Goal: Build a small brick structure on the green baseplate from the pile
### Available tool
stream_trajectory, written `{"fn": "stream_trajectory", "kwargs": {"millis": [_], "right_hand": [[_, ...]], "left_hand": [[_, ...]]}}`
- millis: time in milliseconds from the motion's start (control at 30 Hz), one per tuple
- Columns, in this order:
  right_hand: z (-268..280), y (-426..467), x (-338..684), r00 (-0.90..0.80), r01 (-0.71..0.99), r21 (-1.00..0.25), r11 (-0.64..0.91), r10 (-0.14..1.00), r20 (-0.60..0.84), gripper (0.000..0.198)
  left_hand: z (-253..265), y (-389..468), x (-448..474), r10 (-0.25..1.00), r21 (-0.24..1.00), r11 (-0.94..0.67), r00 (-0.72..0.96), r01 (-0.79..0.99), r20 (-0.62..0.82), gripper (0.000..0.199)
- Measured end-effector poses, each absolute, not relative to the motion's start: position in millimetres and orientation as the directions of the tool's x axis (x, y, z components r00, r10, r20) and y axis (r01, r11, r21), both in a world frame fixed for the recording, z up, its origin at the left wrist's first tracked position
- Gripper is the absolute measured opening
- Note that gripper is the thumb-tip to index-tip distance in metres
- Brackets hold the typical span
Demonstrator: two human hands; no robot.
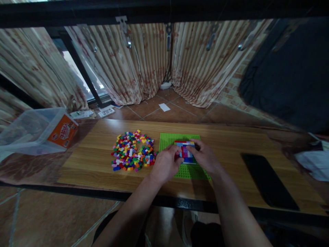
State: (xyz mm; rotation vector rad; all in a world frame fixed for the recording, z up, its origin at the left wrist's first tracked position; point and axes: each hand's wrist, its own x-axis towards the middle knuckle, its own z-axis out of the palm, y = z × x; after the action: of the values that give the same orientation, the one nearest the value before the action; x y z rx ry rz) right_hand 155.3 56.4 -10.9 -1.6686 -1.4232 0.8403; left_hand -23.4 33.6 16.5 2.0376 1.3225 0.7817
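R hand (207, 158) grips brick block (188, 154) at its 2 o'clock, on green board (169, 137); L hand (166, 163) at its 8, can't tell if pinching; loose bricks (131, 151) at 9; poss risk: uneven push from 2 hands could pop pieces off

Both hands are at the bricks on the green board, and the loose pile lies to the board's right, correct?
Not quite: the head view shows the loose pile left of the green board. The left hand and right hand are indeed at the bricks.
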Motion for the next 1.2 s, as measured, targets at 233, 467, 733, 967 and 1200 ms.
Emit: {"fn": "stream_trajectory", "kwargs": {"millis": [233, 467, 733, 967, 1200], "right_hand": [[-7.1, 53.7, 141.6, 0.230, 0.519, -0.840, -0.158, 0.972, -0.040, 0.078], [-1.3, 51.5, 133.9, 0.247, 0.560, -0.808, -0.181, 0.968, -0.046, 0.082], [2.2, 51.9, 133.0, 0.259, 0.566, -0.796, -0.215, 0.963, -0.075, 0.083], [3.1, 51.4, 134.7, 0.257, 0.555, -0.805, -0.210, 0.964, -0.074, 0.086], [5.2, 51.6, 133.2, 0.265, 0.500, -0.836, -0.227, 0.959, -0.102, 0.089]], "left_hand": [[8.6, 37.1, -23.4, 0.932, 0.758, -0.321, 0.331, 0.567, 0.147, 0.040], [5.3, 36.1, -21.1, 0.942, 0.780, -0.298, 0.300, 0.550, 0.149, 0.048], [9.4, 36.8, -20.3, 0.947, 0.805, -0.275, 0.294, 0.526, 0.131, 0.048], [10.9, 37.0, -20.4, 0.950, 0.804, -0.264, 0.290, 0.533, 0.120, 0.050], [9.5, 37.8, -20.1, 0.951, 0.795, -0.267, 0.284, 0.544, 0.125, 0.054]]}}
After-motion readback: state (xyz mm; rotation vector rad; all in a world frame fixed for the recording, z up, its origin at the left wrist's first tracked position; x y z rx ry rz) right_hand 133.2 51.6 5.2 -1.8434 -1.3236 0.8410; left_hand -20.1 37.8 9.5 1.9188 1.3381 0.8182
